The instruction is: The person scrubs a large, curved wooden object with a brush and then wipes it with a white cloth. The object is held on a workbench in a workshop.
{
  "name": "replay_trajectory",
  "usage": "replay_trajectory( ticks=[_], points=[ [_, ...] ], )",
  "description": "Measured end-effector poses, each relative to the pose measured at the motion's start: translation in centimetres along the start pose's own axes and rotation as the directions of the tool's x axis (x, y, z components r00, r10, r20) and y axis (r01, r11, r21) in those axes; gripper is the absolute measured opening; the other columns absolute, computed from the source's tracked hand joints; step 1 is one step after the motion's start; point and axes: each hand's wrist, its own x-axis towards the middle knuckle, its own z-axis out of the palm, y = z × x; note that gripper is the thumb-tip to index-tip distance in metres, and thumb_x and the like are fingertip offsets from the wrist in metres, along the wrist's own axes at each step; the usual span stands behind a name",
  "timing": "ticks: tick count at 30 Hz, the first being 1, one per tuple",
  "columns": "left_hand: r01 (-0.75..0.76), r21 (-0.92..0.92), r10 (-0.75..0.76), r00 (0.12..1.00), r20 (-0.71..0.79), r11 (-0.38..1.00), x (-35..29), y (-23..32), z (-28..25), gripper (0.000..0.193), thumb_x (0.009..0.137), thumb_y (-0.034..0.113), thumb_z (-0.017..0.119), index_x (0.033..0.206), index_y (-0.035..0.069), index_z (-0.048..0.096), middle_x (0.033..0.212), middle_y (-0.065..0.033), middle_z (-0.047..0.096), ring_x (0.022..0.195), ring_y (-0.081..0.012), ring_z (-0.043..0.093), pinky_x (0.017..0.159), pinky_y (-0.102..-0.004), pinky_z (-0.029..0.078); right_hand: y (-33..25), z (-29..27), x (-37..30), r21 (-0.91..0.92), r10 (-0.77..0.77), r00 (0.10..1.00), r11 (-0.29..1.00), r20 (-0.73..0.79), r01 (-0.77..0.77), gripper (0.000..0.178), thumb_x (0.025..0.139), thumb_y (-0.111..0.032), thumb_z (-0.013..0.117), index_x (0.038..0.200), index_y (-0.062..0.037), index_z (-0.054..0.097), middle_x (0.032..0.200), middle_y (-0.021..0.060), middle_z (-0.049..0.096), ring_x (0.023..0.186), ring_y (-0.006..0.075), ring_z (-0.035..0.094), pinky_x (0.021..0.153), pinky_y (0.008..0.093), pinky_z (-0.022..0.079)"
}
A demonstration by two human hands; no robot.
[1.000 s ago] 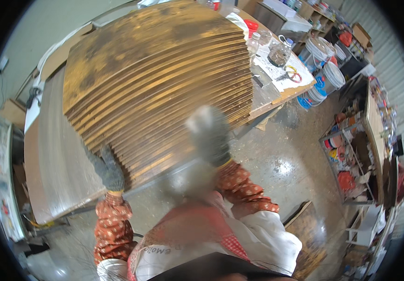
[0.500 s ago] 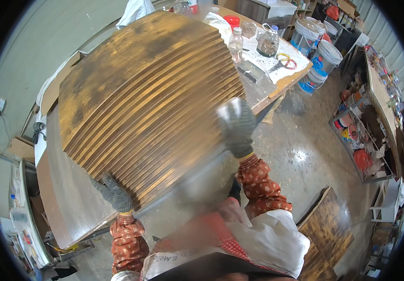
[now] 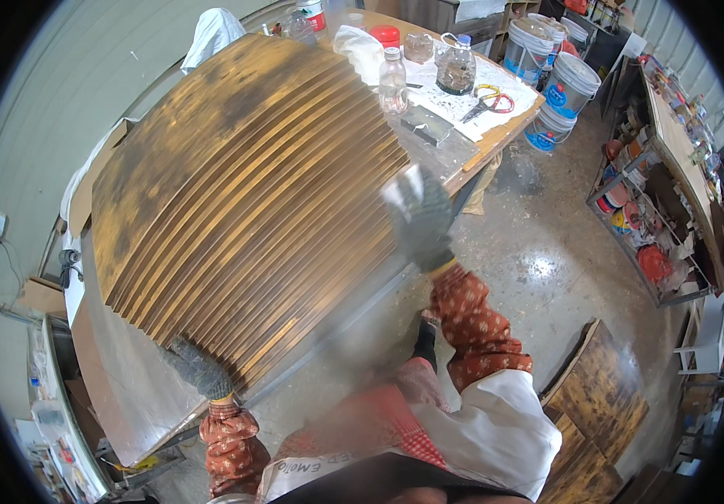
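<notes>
- The stepped stack of brown boards [image 3: 249, 197] lies at ten o'clock.
- My left hand [image 3: 198, 368], at eight, touches its edge; whether the fingers clamp, I can't tell.
- My right hand [image 3: 421, 220], at two, has something white [image 3: 400, 188] at its fingertips, grip unclear.
- Scissors [image 3: 488, 102]: one o'clock.

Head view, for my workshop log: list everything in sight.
Boards: many, brown, centre
Table: unclear count, grey, under boards
Bottle: one, clear, right of boards
Tub: one, red, behind bottle
Scissors: one, red and yellow, on white sheet
Jug: one, clear, beside scissors
Buckets: several, white and blue, beyond table
Shelf unit: one, tan, right
Panels: several, brown, floor
White item: one, white, boards' right edge
Left hand: one, grey-gloved, boards' left edge
Right hand: one, grey-gloved, by white item
</notes>
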Motion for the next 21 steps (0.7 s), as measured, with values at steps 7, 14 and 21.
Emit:
replay_trajectory(
  ticks=[7,14,21],
  points=[
    [-0.057,0.024,0.058,0.997,-0.044,0.998,-0.1,-0.6,0.1,0.059,0.11,0.034,0.04,0.15,-0.009,0.036,0.155,-0.0281,0.038,0.142,-0.0395,0.038,0.119,-0.0431,0.03,6.0,-0.9,3.5,-0.21,-0.002,0.978,0.977,-0.21,-0.043,0.046,0.094,-0.03,0.063,0.136,-0.0119,0.062,0.137,0.0242,0.055,0.129,0.0415,0.052,0.104,0.0543,0.042],
    [-0.096,0.09,0.098,0.995,-0.018,0.991,-0.5,-2.9,0.3,0.059,0.11,0.035,0.041,0.149,-0.009,0.038,0.154,-0.0279,0.04,0.14,-0.0406,0.041,0.119,-0.0443,0.029,1.9,-0.5,0.5,-0.24,-0.353,0.936,0.908,0.011,0.345,0.046,0.097,-0.028,0.06,0.137,-0.0059,0.06,0.142,0.0239,0.053,0.129,0.0411,0.051,0.107,0.0502,0.041],
    [-0.113,0.181,0.121,0.992,-0.033,0.977,-0.9,-2.6,-0.1,0.056,0.109,0.035,0.042,0.149,-0.006,0.041,0.151,-0.0268,0.045,0.137,-0.0407,0.044,0.116,-0.0455,0.032,3.9,0.5,4.3,-0.246,-0.18,0.905,0.965,-0.384,0.088,0.048,0.092,-0.03,0.066,0.135,-0.0074,0.061,0.133,0.0268,0.057,0.118,0.0446,0.057,0.098,0.0526,0.046]
  ],
)
